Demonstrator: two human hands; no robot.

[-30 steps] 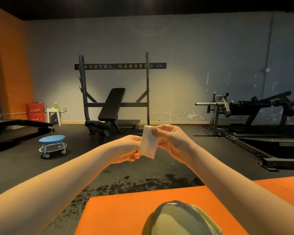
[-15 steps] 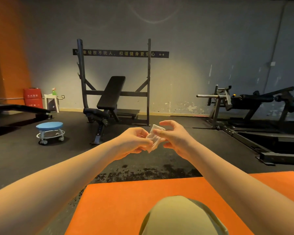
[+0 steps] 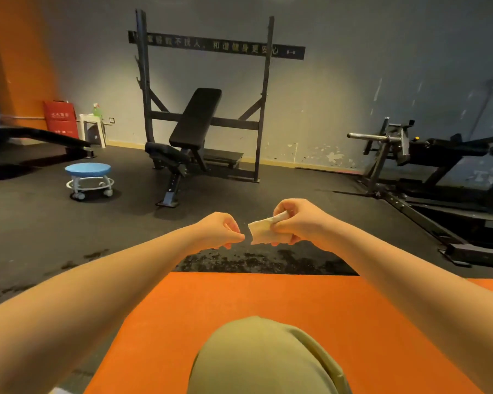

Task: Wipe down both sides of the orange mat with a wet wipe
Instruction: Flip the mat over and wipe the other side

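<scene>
The orange mat [image 3: 239, 305] lies flat on the dark gym floor right below me, its far edge in front of my knee. A folded white wet wipe [image 3: 261, 230] is gripped by my right hand [image 3: 296, 221], held out in the air above the floor just past the mat's far edge. My left hand [image 3: 221, 230] hovers a short way left of the wipe with its fingers curled and nothing in them. A small gap separates that hand from the wipe.
My knee in olive trousers [image 3: 268, 356] covers the mat's near middle. An incline bench with a rack [image 3: 194, 132] stands ahead, a blue rolling stool [image 3: 88, 177] to the left, a black weight machine [image 3: 427, 155] to the right. Wet patches [image 3: 268, 260] darken the floor past the mat.
Both hands held and folded the wipe together before; now my left hand has let go and drawn slightly left, while my right hand keeps the folded wipe. My view tipped downward.
</scene>
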